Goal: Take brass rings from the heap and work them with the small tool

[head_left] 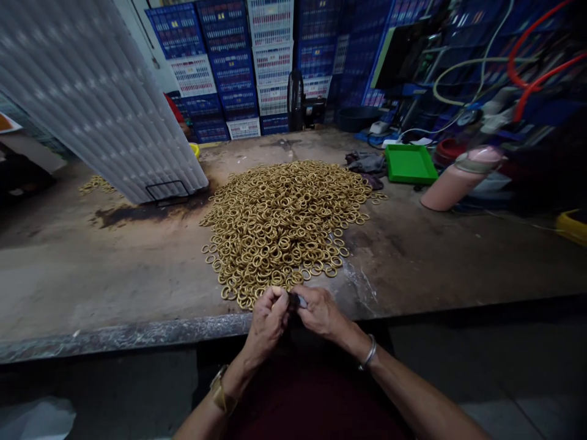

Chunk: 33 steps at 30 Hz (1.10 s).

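A large heap of small brass rings (284, 220) lies on the worn worktable (92, 287). At the table's front edge, just below the heap, my left hand (267, 321) and my right hand (321, 311) meet with fingers curled. Between them they pinch a small dark object (297, 300) that I cannot make out. A watch sits on my left wrist and a metal bangle on my right.
A tall white ribbed panel (105, 104) leans at the left. A green tray (409, 164), a pink bottle (458, 177) on its side and a dark cloth (367, 164) lie at the right. Stacked blue and white crates (257, 61) fill the back. A few loose rings (94, 183) lie far left.
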### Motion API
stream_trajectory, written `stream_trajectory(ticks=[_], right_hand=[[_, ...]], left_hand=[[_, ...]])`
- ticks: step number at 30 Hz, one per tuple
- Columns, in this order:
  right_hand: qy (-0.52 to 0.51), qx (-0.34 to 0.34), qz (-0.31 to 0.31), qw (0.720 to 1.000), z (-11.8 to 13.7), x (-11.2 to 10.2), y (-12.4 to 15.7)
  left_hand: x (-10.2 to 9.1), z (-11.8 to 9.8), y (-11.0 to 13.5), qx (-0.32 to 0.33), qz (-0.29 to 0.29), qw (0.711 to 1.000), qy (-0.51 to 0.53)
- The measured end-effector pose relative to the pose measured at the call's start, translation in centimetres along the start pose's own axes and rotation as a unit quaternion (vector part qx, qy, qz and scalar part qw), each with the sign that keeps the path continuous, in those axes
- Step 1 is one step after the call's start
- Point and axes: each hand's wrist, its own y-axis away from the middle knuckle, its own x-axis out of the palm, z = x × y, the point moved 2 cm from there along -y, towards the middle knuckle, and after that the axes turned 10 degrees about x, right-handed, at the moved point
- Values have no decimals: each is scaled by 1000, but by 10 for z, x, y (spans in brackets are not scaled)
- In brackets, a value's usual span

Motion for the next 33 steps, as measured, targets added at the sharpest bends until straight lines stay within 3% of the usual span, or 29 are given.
stream_trajectory(ticks=[7,10,16,21,26,33], right_hand=[[68,13,21,997,1,-1,-1],[104,39,26,993,1,-2,-2],[126,102,-67,984,-24,-17,-9],[108,122,-123,979,-33,-21,-16],[86,76,-101,988,-25,-11,-22],[137,92,-73,984,-24,-8,-27]], left_hand=[[1,1,-3,20,-7,1000,-15],[0,-3,1,-1,7,1000,-7],[4,-17,20,-74,66,989,107],[-1,-8,16,-103,6,971,217],[-6,-6,12,-127,-14,955,269],[-11,1,11,-169,-19,913,370]])
